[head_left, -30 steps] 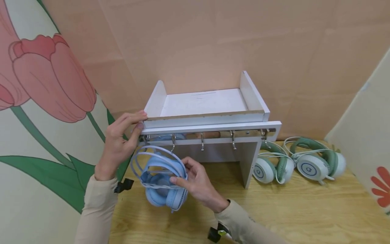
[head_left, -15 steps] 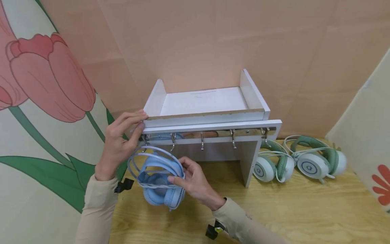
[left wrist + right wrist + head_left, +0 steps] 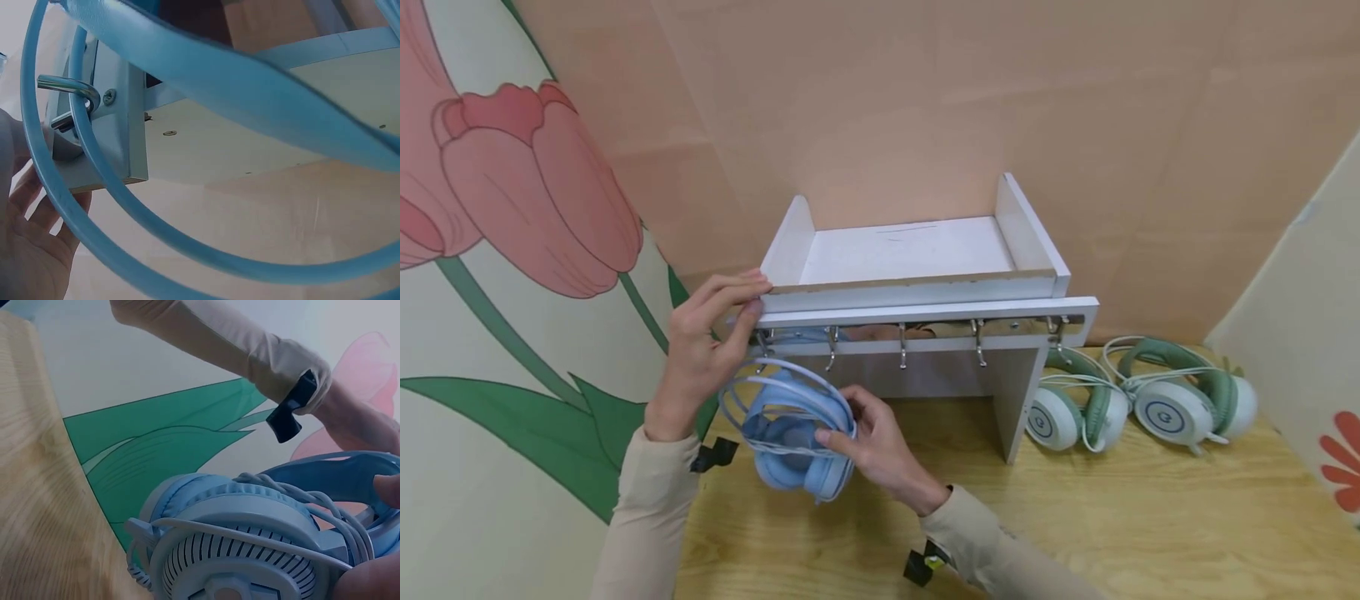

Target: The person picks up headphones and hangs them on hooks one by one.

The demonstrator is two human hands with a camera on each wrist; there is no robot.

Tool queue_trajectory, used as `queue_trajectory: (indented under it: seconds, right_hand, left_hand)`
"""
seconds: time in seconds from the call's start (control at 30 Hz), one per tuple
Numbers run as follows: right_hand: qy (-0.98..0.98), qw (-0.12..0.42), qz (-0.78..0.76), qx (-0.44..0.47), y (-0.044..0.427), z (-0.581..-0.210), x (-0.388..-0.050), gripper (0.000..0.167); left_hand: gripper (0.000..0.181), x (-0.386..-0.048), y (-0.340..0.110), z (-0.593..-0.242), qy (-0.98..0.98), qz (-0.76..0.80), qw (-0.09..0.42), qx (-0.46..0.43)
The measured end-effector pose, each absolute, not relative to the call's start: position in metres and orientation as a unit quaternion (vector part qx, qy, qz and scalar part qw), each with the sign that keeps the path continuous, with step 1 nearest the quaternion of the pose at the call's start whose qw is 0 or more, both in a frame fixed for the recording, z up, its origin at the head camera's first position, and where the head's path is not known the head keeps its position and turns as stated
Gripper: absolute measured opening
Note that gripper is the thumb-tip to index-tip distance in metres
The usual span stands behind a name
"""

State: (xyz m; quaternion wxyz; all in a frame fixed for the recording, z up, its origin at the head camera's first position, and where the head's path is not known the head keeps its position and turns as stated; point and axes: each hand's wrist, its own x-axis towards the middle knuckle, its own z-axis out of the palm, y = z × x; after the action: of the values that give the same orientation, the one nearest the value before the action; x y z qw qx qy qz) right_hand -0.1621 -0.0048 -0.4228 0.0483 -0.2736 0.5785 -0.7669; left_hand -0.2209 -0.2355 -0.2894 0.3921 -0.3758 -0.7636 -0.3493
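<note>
Gripping light-blue over-ear headphones [image 3: 786,437] in right hand [image 3: 883,448] just below left end of hook rail [image 3: 940,313], now tipping ear cups [image 3: 829,477] slightly higher, while clasping that end with left hand [image 3: 703,337], so apparently working inner headband hoop [image 3: 262,271] onto endmost hook [image 3: 53,82].

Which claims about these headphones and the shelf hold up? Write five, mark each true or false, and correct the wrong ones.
1. The right hand holds the blue headphones. True.
2. The left hand holds green-and-white headphones. False: the left hand grips a corner of the white shelf.
3. Two green-and-white headphones lie to the right of the shelf. True.
4. The head view shows three hooks on the shelf. False: it shows five hooks.
5. The table is black. False: the table is pale wood-coloured.
</note>
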Motion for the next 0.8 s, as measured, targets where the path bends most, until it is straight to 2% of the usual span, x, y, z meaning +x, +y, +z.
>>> queue_trajectory:
  seconds: [0.17,0.4,0.8]
  right_hand:
    - [0.587,0.046,-0.76,-0.274,-0.006,-0.4261,-0.1651,0.036]
    - [0.605,0.034,-0.742,-0.287,-0.0055,-0.4288,-0.1692,0.05]
    - [0.638,0.012,-0.707,-0.304,-0.0059,-0.4296,-0.1717,0.062]
  left_hand:
    - [0.028,-0.2205,-0.235,-0.2898,-0.765,-0.349,0.392,-0.372]
    - [0.03,-0.2204,-0.2342,-0.2907,-0.766,-0.353,0.389,-0.37]
    - [0.029,-0.2193,-0.234,-0.29,-0.77,-0.353,0.388,-0.363]
